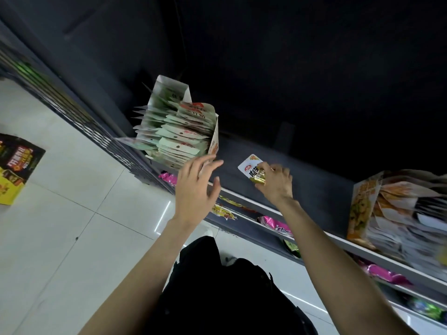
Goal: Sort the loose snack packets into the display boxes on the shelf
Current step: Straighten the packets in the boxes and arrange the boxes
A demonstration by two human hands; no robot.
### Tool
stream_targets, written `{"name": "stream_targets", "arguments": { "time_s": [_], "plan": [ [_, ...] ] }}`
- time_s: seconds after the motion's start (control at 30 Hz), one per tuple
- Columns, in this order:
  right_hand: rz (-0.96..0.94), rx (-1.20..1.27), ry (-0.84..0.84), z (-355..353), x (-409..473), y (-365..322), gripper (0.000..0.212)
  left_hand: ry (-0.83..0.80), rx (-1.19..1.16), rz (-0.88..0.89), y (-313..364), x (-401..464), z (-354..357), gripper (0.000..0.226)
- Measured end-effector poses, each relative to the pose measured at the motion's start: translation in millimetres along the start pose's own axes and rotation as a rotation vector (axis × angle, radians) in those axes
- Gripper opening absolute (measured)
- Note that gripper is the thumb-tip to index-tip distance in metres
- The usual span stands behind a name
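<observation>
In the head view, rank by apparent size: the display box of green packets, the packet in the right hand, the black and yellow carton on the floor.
1. Display box
2. Carton, cut off by the frame edge
3. Packet

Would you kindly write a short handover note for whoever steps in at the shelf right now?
Left hand: open, holding nothing, fingers reaching toward the lower corner of the green-packet display box.
Right hand: pinching one white-and-gold snack packet above the shelf, between the two boxes.
The green-packet display box stands at the shelf's left, already packed with rows of packets. An orange display box, also holding packets, is at the right.
Done: both boxes are largely filled.
Left: place the held packet; which box it belongs in cannot be told from here.
</observation>
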State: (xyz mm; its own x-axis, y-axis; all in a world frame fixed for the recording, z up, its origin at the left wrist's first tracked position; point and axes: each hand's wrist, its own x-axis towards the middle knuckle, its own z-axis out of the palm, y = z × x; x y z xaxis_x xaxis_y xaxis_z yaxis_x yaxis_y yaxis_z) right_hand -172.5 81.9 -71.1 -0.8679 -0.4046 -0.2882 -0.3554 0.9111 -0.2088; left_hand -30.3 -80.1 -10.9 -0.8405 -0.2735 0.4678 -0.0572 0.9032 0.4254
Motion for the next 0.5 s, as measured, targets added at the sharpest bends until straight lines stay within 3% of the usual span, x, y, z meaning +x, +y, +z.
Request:
{"name": "stream_targets", "arguments": {
  "time_s": [0.03, 0.1, 0.17, 0.23, 0.33, 0.43, 0.5],
  "plan": [
    [0.027, 0.081, 0.047, -6, -12, 3, 0.056, -0.09, -0.115, -0.119, 9, -4, 1, 0.035],
    [0.062, 0.316, 0.176, -25, -39, 4, 0.062, -0.327, -0.461, -0.539, 32, -2, -3, 0.043],
    [0.052, 0.508, 0.295, -47, -71, -2, 0.068, -0.463, -0.843, -0.925, 54, 10, -6, 0.051],
    [0.034, 0.593, 0.344, -64, -103, -13, 0.076, -0.484, -1.033, -1.022, 68, 19, -4, 0.048],
    [0.068, 0.627, 0.36, -72, -139, -22, 0.086, -0.532, -0.96, -0.827, 84, 29, -1, 0.026],
    [0.118, 0.696, 0.348, -78, -161, -12, 0.095, -0.5, -0.667, -0.418, 88, 30, 4, 0.017],
    [0.112, 0.578, 0.434, -85, -177, 1, 0.097, -0.511, -0.457, -0.105, 88, 31, 5, 0.022]
  ]
}}
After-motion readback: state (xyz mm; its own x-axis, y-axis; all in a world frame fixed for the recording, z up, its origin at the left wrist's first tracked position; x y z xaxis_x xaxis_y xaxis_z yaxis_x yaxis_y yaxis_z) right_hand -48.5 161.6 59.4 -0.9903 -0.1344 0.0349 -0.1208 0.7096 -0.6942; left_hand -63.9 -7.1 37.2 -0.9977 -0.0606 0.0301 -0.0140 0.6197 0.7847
